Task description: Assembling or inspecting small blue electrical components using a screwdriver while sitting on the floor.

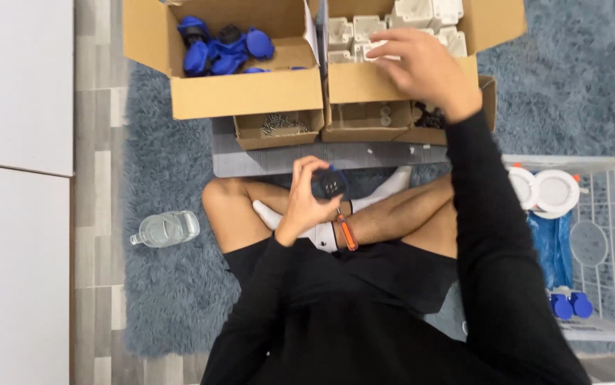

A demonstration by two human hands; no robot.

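Left hand [306, 202] is held over the crossed legs, its fingers closed around a small black part [332, 185] with a blue edge showing behind it. Right hand [421, 68] is stretched forward into the white-parts box [364, 82], fingers curled loosely over the white parts [354, 32]; whether one is gripped cannot be told, as the hand is blurred. An orange-and-black tool [347, 232] is seen lying against the socked ankle. A clear bottle [167, 229] is laid on its side on the rug [165, 164] to the left of the knee. To the right a white wire basket [607, 242] is set on the rug, holding round white discs [555, 191], a blue bag [551, 246] and two blue caps [571, 306]. Ahead of the legs a grey mat [286, 158] is spread, and on it three low open cartons are lined up: one with small metal screws [282, 125], one with a few pale bits [364, 117], one with dark pieces [430, 117]. Behind these, two taller cardboard boxes are placed side by side, touching: the left box [247, 93] is filled with blue parts [222, 50], the right with the white parts. The shaggy grey-blue rug is laid over grey plank flooring [97, 142], and white cabinet fronts [18, 178] are seen along the left edge.
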